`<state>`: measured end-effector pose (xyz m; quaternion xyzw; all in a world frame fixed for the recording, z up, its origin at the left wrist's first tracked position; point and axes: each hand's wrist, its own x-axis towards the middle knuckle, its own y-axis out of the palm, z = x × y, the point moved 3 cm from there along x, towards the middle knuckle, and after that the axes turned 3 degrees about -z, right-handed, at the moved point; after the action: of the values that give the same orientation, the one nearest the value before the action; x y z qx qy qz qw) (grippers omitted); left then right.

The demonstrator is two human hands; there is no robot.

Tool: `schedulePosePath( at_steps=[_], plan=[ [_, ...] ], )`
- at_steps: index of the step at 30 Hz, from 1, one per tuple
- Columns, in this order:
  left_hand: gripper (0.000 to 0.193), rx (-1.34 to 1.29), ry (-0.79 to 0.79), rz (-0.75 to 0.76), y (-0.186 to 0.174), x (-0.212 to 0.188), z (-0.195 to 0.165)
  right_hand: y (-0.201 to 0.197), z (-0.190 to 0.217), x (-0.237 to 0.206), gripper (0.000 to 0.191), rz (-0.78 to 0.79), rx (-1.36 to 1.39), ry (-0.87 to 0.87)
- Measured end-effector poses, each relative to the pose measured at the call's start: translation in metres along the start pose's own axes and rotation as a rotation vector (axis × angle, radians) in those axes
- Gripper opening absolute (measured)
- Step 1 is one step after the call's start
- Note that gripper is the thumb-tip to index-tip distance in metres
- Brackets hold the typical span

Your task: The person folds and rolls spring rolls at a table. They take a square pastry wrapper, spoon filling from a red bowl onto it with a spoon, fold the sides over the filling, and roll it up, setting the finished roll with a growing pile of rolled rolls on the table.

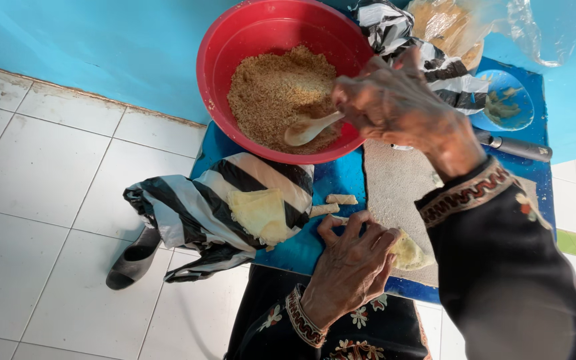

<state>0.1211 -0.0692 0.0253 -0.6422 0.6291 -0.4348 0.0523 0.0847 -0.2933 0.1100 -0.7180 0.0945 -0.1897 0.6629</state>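
right hand (395, 100) grips spoon (311, 128) | red bowl (235, 40): brown crumbs (275, 90)

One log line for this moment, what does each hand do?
right hand: holds white spoon in red bowl of crumbs | left hand: rests on wrapper

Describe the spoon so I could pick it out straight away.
Start at the big red bowl of brown crumbs at the top of the blue table. At the bowl's near edge the right hand holds a pale cream spoon dipped in the crumbs. It is the only utensil in the bowl; the dark-handled knife lies outside, to the right.
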Motion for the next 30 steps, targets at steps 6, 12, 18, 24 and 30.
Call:
schedulePosePath(
  at_steps=[6,12,18,24,30],
  plan=[
    [0.04,-0.015,0.003,-0.016,0.001,-0.002,0.001,-0.035,0.014,-0.016,0.017,-0.286,-0.168,-0.028],
    [0.041,-0.014,0.004,-0.014,0.002,-0.002,0.003,-0.01,0.026,-0.006,0.008,-0.31,-0.175,0.029],
    [0.04,-0.012,-0.019,-0.017,0.001,-0.001,0.002,-0.026,0.035,-0.016,0.01,-0.537,-0.046,-0.104],
    [0.038,-0.007,-0.021,-0.047,-0.003,0.002,-0.004,-0.027,0.019,-0.048,0.013,-0.397,0.667,0.355],
    [0.038,0.002,-0.025,-0.075,-0.004,0.003,-0.01,-0.035,0.015,-0.123,0.014,-0.394,0.7,0.597]
  ],
)
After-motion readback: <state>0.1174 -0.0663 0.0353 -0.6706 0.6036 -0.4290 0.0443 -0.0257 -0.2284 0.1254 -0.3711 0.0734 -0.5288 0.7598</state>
